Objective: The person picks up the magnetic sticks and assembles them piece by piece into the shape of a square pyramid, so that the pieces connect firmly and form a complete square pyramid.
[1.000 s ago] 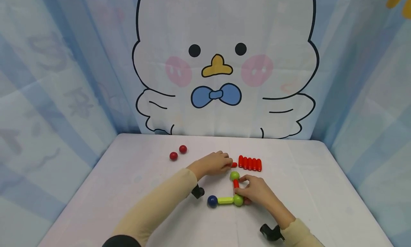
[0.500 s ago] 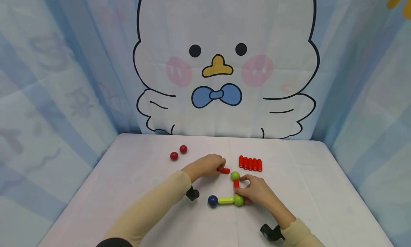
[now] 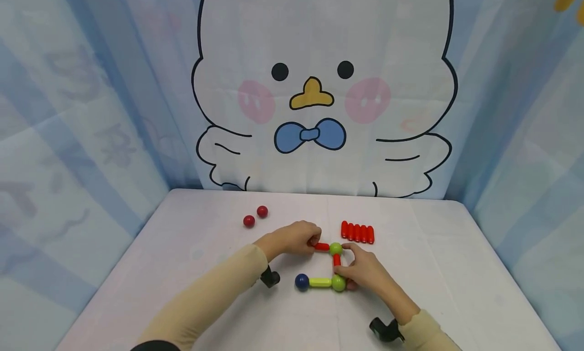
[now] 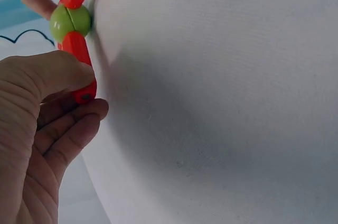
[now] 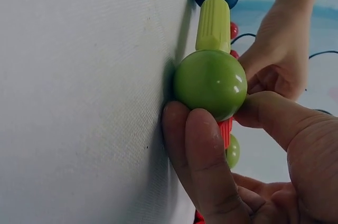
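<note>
evidently, in the head view, the left hand (image 3: pixel 292 238) pinches a red stick (image 3: pixel 322 247), one end meeting the far green ball (image 3: pixel 335 248), while the right hand (image 3: pixel 366 271) holds the near green ball (image 3: pixel 338 283) and touches the far one. left wrist: thumb and fingers clamp the red stick; best to push straight along it. right wrist: thumb and fingertips squeeze the near green ball; bracing it should resist twisting.

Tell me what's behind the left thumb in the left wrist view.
Behind the thumb is a red rod: one end shows at a green ball, the other below the thumb, near the fingers. The thumb covers the rod's middle and whatever lies directly behind it.
</note>
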`<action>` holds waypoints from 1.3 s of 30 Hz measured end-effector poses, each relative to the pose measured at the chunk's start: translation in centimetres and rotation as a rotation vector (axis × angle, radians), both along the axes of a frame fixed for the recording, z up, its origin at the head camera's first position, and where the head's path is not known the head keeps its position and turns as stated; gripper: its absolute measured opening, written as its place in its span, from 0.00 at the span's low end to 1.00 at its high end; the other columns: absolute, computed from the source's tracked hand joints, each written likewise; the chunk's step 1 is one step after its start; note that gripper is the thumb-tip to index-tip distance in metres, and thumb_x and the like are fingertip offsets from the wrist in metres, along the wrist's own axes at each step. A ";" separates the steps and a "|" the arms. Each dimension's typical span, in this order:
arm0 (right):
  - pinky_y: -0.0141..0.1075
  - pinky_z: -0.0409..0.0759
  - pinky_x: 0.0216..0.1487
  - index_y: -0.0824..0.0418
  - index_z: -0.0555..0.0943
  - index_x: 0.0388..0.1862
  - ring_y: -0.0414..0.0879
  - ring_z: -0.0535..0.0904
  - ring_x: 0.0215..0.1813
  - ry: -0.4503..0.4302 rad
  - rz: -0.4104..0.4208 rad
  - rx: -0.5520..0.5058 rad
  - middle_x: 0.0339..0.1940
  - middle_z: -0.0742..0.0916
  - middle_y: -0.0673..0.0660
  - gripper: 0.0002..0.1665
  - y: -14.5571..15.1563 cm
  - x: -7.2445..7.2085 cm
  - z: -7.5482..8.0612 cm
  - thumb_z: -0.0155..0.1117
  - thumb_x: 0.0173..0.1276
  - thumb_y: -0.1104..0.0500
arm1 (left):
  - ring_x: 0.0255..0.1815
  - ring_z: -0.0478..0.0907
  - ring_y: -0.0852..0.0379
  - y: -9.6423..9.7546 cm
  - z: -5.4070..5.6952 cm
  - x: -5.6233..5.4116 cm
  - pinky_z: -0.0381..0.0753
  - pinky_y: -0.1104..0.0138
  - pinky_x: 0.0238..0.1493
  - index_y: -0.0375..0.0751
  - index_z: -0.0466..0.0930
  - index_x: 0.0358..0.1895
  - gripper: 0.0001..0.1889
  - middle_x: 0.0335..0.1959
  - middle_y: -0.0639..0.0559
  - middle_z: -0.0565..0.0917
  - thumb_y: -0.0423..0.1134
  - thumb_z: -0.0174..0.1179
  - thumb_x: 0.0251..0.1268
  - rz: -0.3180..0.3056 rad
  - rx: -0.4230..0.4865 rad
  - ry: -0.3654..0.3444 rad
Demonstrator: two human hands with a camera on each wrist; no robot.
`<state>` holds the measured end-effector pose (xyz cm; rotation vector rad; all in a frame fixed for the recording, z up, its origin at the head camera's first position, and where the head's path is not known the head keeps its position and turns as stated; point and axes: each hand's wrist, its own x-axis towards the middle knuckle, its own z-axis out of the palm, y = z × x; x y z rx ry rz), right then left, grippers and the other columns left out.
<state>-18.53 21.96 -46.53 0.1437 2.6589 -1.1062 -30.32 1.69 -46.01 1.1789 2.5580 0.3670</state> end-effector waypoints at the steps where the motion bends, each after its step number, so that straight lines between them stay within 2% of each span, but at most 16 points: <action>1: 0.35 0.82 0.30 0.61 0.70 0.73 0.45 0.81 0.22 0.002 0.000 -0.007 0.28 0.85 0.55 0.42 0.0 0.0 0.0 0.76 0.64 0.54 | 0.35 0.72 0.61 0.0 0.0 0.0 0.74 0.73 0.39 0.51 0.74 0.35 0.11 0.30 0.58 0.75 0.35 0.69 0.66 -0.004 0.005 -0.006; 14: 0.36 0.84 0.28 0.60 0.67 0.75 0.45 0.81 0.21 0.012 0.014 -0.043 0.26 0.85 0.54 0.43 -0.4 -0.1 0.0 0.75 0.65 0.56 | 0.35 0.72 0.62 -0.4 0.0 0.2 0.75 0.74 0.39 0.52 0.75 0.35 0.10 0.31 0.58 0.76 0.37 0.69 0.67 -0.016 0.036 -0.022; 25: 0.36 0.84 0.27 0.61 0.66 0.76 0.46 0.81 0.21 -0.009 0.010 -0.043 0.28 0.84 0.55 0.43 -0.6 -0.3 0.1 0.75 0.66 0.56 | 0.38 0.75 0.62 -1.3 -0.1 -0.1 0.78 0.75 0.44 0.51 0.76 0.38 0.11 0.34 0.58 0.78 0.33 0.70 0.65 0.025 0.038 -0.064; 34: 0.36 0.84 0.28 0.62 0.65 0.76 0.45 0.81 0.22 -0.004 0.022 -0.030 0.29 0.85 0.55 0.44 -0.6 -0.3 0.0 0.75 0.66 0.56 | 0.41 0.76 0.59 -3.8 0.0 -0.9 0.80 0.71 0.48 0.51 0.77 0.42 0.10 0.38 0.58 0.79 0.34 0.70 0.66 0.121 0.000 -0.045; 39: 0.36 0.84 0.28 0.62 0.65 0.76 0.45 0.81 0.22 0.006 0.030 -0.033 0.29 0.85 0.55 0.44 -0.7 -0.3 0.1 0.75 0.66 0.56 | 0.44 0.75 0.58 -5.7 0.4 -1.2 0.81 0.67 0.54 0.50 0.79 0.45 0.10 0.40 0.58 0.80 0.34 0.69 0.65 0.183 -0.068 0.027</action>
